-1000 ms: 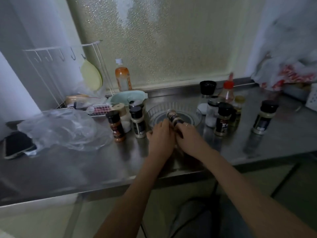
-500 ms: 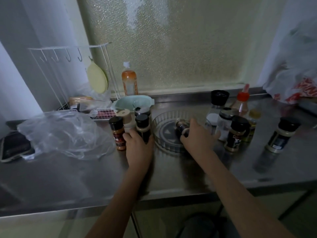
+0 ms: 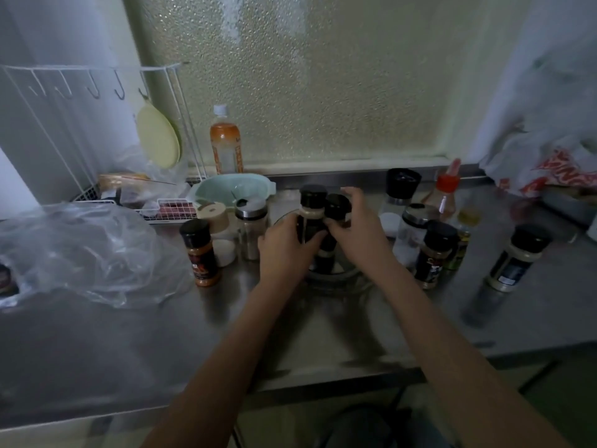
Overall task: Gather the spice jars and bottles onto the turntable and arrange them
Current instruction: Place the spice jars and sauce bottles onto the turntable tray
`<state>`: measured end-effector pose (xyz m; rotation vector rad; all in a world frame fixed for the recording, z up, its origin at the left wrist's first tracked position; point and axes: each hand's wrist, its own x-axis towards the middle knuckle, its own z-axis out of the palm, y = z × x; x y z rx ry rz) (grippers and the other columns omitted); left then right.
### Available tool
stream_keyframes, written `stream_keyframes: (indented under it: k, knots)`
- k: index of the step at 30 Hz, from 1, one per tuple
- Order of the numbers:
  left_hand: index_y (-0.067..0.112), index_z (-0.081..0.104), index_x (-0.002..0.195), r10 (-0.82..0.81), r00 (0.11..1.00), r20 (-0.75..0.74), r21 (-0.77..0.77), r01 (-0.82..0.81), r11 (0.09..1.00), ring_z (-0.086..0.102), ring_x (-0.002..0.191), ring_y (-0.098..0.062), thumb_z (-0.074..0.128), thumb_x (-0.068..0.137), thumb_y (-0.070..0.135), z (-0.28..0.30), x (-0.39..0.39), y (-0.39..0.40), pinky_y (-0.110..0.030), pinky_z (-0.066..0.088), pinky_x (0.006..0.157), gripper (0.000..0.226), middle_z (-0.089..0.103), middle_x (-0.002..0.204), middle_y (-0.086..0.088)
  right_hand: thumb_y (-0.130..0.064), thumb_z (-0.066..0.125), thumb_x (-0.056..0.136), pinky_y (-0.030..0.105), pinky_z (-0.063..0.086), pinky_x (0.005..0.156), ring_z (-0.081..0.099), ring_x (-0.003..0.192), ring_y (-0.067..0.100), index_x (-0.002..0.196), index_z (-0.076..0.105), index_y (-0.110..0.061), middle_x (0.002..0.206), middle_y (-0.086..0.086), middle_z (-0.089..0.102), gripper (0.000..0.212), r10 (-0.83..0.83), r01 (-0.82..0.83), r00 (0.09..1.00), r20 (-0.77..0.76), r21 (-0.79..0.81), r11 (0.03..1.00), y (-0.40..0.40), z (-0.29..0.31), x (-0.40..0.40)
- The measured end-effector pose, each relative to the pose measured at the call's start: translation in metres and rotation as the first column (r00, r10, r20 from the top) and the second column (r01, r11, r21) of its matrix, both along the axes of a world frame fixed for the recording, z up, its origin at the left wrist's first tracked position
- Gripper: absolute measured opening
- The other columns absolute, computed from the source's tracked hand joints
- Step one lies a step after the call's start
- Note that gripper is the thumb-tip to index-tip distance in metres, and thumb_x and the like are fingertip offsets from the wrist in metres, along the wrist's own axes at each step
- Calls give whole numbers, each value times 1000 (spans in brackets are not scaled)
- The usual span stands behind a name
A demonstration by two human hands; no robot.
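1. Left hand [image 3: 284,250]: fingers clamped on black-capped, dark-labelled spice jar [image 3: 310,215], upright over clear round plastic turntable [image 3: 336,275].
2. Right hand [image 3: 358,227]: fingers closed around second black-capped jar [image 3: 336,210], touching the first.
3. Orange-powder jar [image 3: 200,253] standing apart, left, on steel counter [image 3: 290,334].

Two bare forearms, long and slim, entering from the bottom edge. No sleeves visible on either arm, up to the frame edge. No watch, no bracelet at the wrists. Left hand [image 3: 284,250] bare, without glove. Right hand [image 3: 358,227] bare also, without glove; whether a ring sits on a finger, cannot tell at this blur. Fingers [image 3: 350,192] of the right hand slender, nails short as far as visible. Below, between the two arms, a dark rounded shape at the bottom edge, maybe clothing on the legs, but too dim and blurred to tell colour or kind.
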<state>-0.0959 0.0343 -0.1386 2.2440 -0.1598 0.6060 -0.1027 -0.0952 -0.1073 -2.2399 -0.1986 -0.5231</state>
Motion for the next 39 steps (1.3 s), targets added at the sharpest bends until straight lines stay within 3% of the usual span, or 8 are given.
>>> stream_keyframes:
  k: [4,10,13,16,26,30,34,39]
  knots:
    - [14,59,95,18,1000,-23,40,-17,999,65,88,-26,69,74,34,-17,7,6,-46,51,81,31,71,93,-6,-15,61,91,14,35,74,54,92,10,136,36,-10,113,3,61,51,21,-21,1000,0,28,999,2,-9,1]
    - [14,52,113,75,976,204,-60,-64,996,55,101,-17,61,78,33,-4,-10,15,-38,47,89,41,64,106,-7,-19,58,92,36,48,90,51,103,12,142,34,-16,115,4,56,56,-132,109,977,170,137,984,-3,-16,-15]
    - [3,52,102,413,696,587,-175,-389,905,46,95,-23,64,74,10,4,-29,30,-33,36,86,31,60,96,-20,-20,59,89,43,41,95,47,107,16,125,51,-12,113,5,57,38,-489,457,745,454,186,870,-25,-19,-40]
    - [-4,50,116,650,607,458,-306,-579,756,39,109,-27,69,71,8,2,-24,43,-29,27,99,50,55,114,-26,-30,62,85,48,34,104,42,121,30,126,48,-11,128,16,54,47,-708,682,576,408,238,692,-46,-36,-46]
    - [3,38,135,676,722,143,-537,-518,666,40,126,-35,51,68,-13,-3,-22,51,-24,28,99,71,43,134,-21,-14,66,83,52,44,101,50,123,35,139,34,-16,136,13,51,64,-687,632,708,164,287,720,-64,-60,-31]
    - [5,41,133,604,748,276,-632,-332,700,41,121,0,53,83,-7,9,-29,48,3,25,93,53,48,132,-4,-13,66,88,38,41,110,47,131,12,140,31,-24,143,2,45,63,-552,326,768,325,544,773,-56,-48,-45]
    - [32,37,126,305,838,452,-574,12,819,42,119,12,66,82,5,13,-38,19,-26,42,102,59,37,124,37,-2,68,83,23,51,95,52,119,-10,141,29,-19,133,-18,50,72,-357,76,865,353,610,788,-36,-41,-51]
    - [29,28,136,-71,940,333,-259,164,952,42,126,-10,72,80,18,-1,-32,-9,-41,45,102,71,37,131,11,-16,62,90,35,50,101,53,120,4,147,24,-20,130,-3,52,69,-77,20,981,181,297,955,-24,-47,-37]
